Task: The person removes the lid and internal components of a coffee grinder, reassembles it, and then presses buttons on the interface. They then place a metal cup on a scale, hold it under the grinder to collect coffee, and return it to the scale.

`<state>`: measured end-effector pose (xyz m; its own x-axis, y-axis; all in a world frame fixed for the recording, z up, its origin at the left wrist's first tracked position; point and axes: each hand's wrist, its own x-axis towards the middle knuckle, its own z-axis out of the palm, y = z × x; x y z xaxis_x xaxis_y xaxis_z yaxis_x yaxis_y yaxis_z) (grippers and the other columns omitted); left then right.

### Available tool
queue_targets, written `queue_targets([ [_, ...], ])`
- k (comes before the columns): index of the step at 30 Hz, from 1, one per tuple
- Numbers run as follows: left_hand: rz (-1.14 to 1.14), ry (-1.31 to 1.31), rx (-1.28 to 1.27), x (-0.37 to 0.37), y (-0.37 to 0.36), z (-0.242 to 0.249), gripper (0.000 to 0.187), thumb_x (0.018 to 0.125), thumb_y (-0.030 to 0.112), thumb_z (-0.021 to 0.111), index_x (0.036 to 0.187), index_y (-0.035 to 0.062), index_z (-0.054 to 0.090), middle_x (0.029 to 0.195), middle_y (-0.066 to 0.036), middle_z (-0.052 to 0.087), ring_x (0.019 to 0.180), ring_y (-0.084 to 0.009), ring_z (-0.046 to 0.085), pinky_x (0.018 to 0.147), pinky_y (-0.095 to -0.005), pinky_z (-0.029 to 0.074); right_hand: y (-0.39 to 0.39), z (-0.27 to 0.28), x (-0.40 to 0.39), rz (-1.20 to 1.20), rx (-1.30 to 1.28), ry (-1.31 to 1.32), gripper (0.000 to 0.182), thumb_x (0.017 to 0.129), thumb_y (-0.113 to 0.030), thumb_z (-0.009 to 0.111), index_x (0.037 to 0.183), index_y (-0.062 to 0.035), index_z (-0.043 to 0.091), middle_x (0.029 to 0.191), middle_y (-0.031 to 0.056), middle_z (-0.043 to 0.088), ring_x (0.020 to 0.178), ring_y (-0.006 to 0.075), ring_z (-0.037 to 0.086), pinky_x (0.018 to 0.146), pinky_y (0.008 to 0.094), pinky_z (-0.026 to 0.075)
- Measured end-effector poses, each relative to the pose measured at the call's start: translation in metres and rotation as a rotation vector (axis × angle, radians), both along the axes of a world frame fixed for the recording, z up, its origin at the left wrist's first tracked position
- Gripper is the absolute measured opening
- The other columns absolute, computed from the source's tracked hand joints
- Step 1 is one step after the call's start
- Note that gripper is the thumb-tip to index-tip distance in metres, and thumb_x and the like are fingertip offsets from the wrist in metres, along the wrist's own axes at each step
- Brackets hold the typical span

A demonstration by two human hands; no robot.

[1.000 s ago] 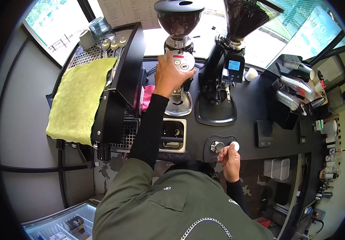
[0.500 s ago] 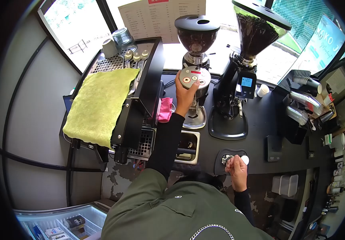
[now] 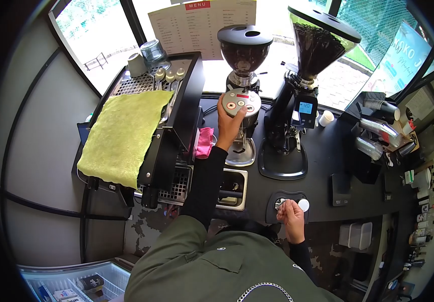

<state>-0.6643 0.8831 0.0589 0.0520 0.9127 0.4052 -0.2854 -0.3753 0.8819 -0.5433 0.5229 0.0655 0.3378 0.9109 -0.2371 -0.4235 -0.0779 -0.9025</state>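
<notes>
My left hand [image 3: 230, 127] is wrapped round the side of the smaller coffee grinder [image 3: 251, 120], its thumb at the buttons on the round top panel [image 3: 241, 102]. Above that panel sits a dark bean hopper [image 3: 245, 55]. Low on the right, my right hand [image 3: 291, 217] has its fingers pinched together over the black tamping mat [image 3: 273, 214], beside a metal piece [image 3: 279, 203] and a white round piece [image 3: 303, 205]. Whatever the right fingers hold is hidden.
A coffee machine [image 3: 179, 110] with a green cloth [image 3: 121, 138] stands left. The larger grinder [image 3: 282, 113] is right of the smaller one. A metal basin [image 3: 246, 189], pink cloth [image 3: 205, 143], black scale [image 3: 341, 190] and plastic cups [image 3: 378, 128] are also on the counter.
The view has shifted slightly, so the grinders appear a little lower and further left. Both hands keep nearly the same places, the left at the panel and the right over the mat.
</notes>
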Motion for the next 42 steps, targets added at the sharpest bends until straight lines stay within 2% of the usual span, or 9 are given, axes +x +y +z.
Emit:
queue_targets([
  [31, -0.024, 0.021, -0.003, -0.0027, -0.0029, 0.0056, 0.090, 0.094, 0.022, 0.081, 0.160, -0.0011, 0.024, 0.143, -0.022, 0.054, 0.127, -0.0254, 0.060, 0.108, -0.0366, 0.051, 0.0058, -0.0027, 0.0003, 0.073, -0.046, -0.012, 0.035, 0.114, -0.030, 0.055, 0.086, -0.0086, 0.056, 0.080, -0.0013, 0.055, 0.070, 0.0078, 0.051, 0.066, 0.0247, 0.043],
  [42, -0.016, 0.042, 0.006, -0.0022, 0.0022, -0.0007, 0.093, 0.093, 0.027, 0.081, 0.160, -0.0018, 0.023, 0.143, -0.023, 0.054, 0.128, -0.0261, 0.059, 0.109, -0.0368, 0.049, 0.0049, 0.0018, 0.0001, 0.093, -0.046, -0.012, 0.035, 0.114, -0.029, 0.055, 0.086, -0.0087, 0.055, 0.081, -0.0010, 0.055, 0.071, 0.0079, 0.051, 0.067, 0.0251, 0.044],
])
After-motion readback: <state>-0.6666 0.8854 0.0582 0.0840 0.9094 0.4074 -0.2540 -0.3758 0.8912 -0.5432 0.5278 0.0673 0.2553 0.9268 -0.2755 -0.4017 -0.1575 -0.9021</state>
